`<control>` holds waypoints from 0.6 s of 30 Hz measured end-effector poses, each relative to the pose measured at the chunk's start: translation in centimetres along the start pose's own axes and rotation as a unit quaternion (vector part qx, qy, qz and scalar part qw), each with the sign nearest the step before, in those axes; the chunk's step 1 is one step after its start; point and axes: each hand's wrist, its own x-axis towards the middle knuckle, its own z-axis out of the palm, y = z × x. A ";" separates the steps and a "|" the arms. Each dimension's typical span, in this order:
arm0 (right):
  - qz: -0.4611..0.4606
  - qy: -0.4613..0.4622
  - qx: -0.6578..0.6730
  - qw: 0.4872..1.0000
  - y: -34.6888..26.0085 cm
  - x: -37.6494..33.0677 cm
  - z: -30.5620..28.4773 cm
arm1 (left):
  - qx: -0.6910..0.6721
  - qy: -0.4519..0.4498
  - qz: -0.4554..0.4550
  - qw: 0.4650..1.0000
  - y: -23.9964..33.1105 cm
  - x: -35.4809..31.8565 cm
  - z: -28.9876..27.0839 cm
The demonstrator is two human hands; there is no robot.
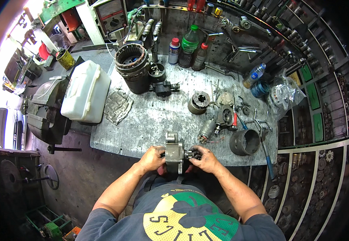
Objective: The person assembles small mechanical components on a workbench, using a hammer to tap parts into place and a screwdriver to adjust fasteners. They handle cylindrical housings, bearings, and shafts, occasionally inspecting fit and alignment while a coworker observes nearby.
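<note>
At the table's front edge, I hold a grey metal starter motor housing (pixel 174 156) upright in front of my body. My left hand (pixel 153 158) is closed against its left side, with the fingertips partly hidden. From the housing's right side sticks out a small dark pinion gear (pixel 189 154), and the fingers of my right hand (pixel 206 159) close around it. Beyond my right hand lie a small cylindrical motor (pixel 207 129) with reddish wires, a metal ring-shaped end cover (pixel 225 115) and a red-handled tool (pixel 234 121). An open cylindrical casing (pixel 244 142) stands to the right.
A whitish plastic box (pixel 87 92) and a large bench vise (pixel 48 106) are on the left. A big slotted cylinder (pixel 132 70) stands at the back near several bottles (pixel 189 44). A blue-handled tool (pixel 269 165) overhangs the front right edge.
</note>
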 end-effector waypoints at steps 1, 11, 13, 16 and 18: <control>0.014 -0.001 0.005 1.000 0.0 0.1 0.1 | -0.002 -0.008 -0.013 1.000 -0.1 0.0 0.1; -0.169 0.123 -0.116 0.971 -5.3 -0.1 1.0 | -0.043 0.017 -0.068 0.997 1.0 0.1 0.2; -0.185 0.118 -0.141 0.965 -7.3 0.0 0.3 | 0.036 0.053 -0.050 0.997 1.3 0.3 -0.1; -0.216 0.123 -0.252 0.935 -9.0 0.9 0.1 | 0.002 0.159 -0.092 0.983 1.0 0.0 -1.5; -0.193 0.098 -0.321 0.922 -9.3 1.7 0.2 | 0.004 0.211 -0.166 0.963 0.9 -0.9 -3.0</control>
